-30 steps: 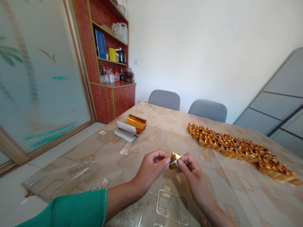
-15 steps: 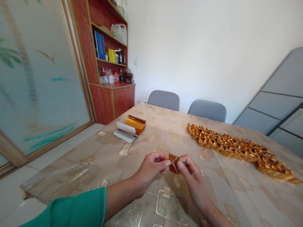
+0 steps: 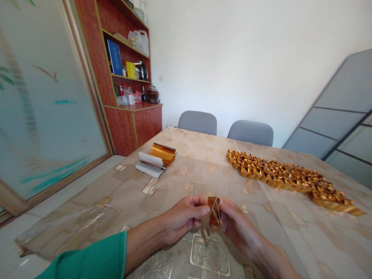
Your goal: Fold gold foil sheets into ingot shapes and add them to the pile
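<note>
Golden and creased, the foil (image 3: 214,212) was held upright over the near middle of the table (image 3: 186,174), between the two hands, with thin pale edges slanting across its front. The left hand (image 3: 184,217) pinched its left edge between thumb and forefinger, the other fingers curled beneath. The right hand (image 3: 236,226) gripped its right side with bent fingers, their tips partly hidden by the foil and the hand itself. A green sleeve (image 3: 90,257) covered part of the left arm; the right forearm was bare.

Beyond the left hand, well apart from it, lay the sheets (image 3: 155,159), curled up, gold on one face and whitish on the other. To the right, folded gold pieces (image 3: 279,174) stood packed side by side in a long slanting band across the table, touching one another. Patterned squares showed on the table's covering.

Two grey chairs (image 3: 197,123) stood at the far edge, before a white wall (image 3: 232,58). Left of them rose a red-brown cabinet (image 3: 120,128) whose shelves held a blue book (image 3: 115,57), a yellow box (image 3: 130,70), a kettle (image 3: 142,71), jugs (image 3: 139,42) and a glass jar (image 3: 152,94). Nearer on the left was a frosted door (image 3: 49,104) with painted palms.
</note>
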{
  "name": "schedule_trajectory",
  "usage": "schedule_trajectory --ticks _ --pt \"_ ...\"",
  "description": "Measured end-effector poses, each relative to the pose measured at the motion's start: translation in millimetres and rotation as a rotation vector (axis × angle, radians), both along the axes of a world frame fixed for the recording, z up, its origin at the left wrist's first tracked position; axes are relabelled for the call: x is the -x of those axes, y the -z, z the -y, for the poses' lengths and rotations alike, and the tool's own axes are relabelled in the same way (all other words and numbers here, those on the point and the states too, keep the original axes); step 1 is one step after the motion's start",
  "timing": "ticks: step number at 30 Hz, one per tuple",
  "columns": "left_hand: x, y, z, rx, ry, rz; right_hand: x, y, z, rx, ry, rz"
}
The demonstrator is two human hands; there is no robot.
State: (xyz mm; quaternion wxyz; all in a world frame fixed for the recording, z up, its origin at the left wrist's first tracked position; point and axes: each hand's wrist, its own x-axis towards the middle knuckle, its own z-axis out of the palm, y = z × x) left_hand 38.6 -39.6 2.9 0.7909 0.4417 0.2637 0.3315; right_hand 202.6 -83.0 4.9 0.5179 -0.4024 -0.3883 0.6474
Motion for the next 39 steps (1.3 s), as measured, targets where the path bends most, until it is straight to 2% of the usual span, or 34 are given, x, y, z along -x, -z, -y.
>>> schedule_trajectory --ticks 3,6,11,15,19,25,39 --pt "0 0.1 0 0.076 0.044 0.054 -1 -1.0 1 0.023 -0.045 -0.028" --pt "0 0.4 -1 0.049 0.002 0.071 -2 -2.0 1 0.032 -0.087 -0.03" --pt "1 0.9 -3 0.001 -0.068 0.007 -6 -1.3 -1 -0.025 -0.051 0.048" --pt "1 0.8 -2 0.036 0.01 0.073 -6 -0.5 -3 -0.031 -0.093 -0.052" --pt "2 1.9 0 0.097 0.109 0.11 -7 3.2 -2 0.037 -0.232 -0.223" --pt "3 5.0 1 0.165 0.079 0.129 -11 8.6 -1 0.038 -0.401 -0.373" --pt "0 4.1 2 0.373 0.145 0.341 -8 13.1 -2 -0.021 -0.28 -0.323"
